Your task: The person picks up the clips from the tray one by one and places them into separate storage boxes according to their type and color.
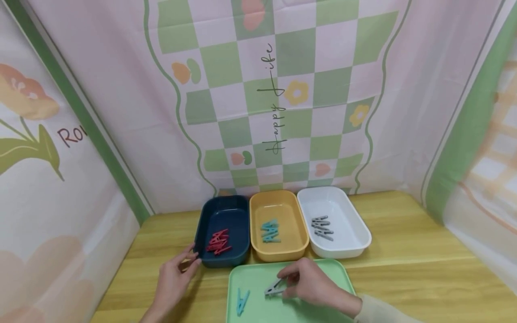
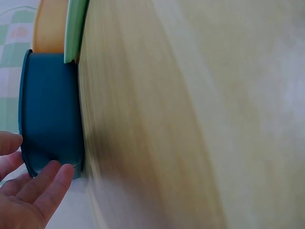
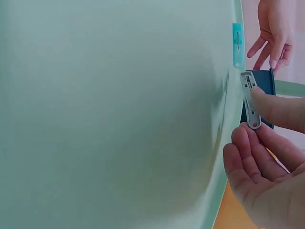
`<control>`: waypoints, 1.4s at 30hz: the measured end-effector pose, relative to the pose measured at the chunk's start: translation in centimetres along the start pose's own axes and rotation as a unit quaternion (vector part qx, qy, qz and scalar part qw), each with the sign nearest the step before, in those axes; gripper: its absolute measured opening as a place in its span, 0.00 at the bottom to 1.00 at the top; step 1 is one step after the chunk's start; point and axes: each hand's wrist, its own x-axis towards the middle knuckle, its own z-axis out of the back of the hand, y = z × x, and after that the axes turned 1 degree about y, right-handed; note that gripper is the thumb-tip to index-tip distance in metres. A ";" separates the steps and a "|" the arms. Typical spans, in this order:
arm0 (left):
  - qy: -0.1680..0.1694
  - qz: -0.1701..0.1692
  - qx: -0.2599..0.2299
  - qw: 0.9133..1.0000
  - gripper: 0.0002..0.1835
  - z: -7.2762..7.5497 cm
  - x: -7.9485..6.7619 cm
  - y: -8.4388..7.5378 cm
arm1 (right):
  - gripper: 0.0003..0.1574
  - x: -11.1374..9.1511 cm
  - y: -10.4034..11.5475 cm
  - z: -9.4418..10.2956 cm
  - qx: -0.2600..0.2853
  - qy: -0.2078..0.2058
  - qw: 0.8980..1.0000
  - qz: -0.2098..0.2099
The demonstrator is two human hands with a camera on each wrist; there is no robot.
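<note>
My right hand (image 1: 308,283) pinches a grey clothespin (image 1: 275,288) by its handle ends between thumb and fingers, over the green tray (image 1: 291,268). The same grey pin appears end-on in the right wrist view (image 3: 250,98). To its left on the tray lies a turquoise clothespin (image 1: 242,301). My left hand (image 1: 174,276) rests its fingertips against the near left corner of the dark blue bin (image 1: 226,211). In the left wrist view its fingers (image 2: 53,191) lie fairly straight along the bin's outer wall.
Red clothespins (image 1: 219,242) lie in the blue bin. Several turquoise ones (image 1: 270,231) are in the yellow bin (image 1: 278,202), and several grey ones (image 1: 322,227) in the white bin (image 1: 343,211). The bins stand side by side behind the tray on a wooden table (image 1: 416,269), before a patterned curtain.
</note>
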 end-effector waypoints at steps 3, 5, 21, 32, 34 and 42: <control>0.000 0.002 0.004 1.000 0.09 0.0 0.0 0.0 | 0.24 -0.1 0.0 0.2 0.014 0.002 1.000 -0.005; 0.002 0.008 0.006 1.000 0.09 0.0 0.0 0.0 | 0.24 -0.1 0.0 0.3 0.022 0.003 1.000 -0.011; 0.007 0.027 0.009 1.000 0.09 0.0 -0.1 0.0 | 0.24 -1.1 1.0 1.7 0.036 -0.013 0.999 -0.032; -0.004 -0.004 -0.003 1.000 0.09 0.1 0.0 -0.4 | 0.22 -2.0 1.9 4.1 0.010 -0.054 0.998 -0.020; -0.004 -0.006 -0.004 1.000 0.10 0.1 0.0 -0.4 | 0.22 -2.2 1.9 4.6 0.006 -0.063 0.998 -0.018; 0.001 0.001 0.001 1.000 0.10 0.0 0.1 -0.2 | 0.23 -2.9 2.0 6.3 0.007 -0.086 0.996 -0.008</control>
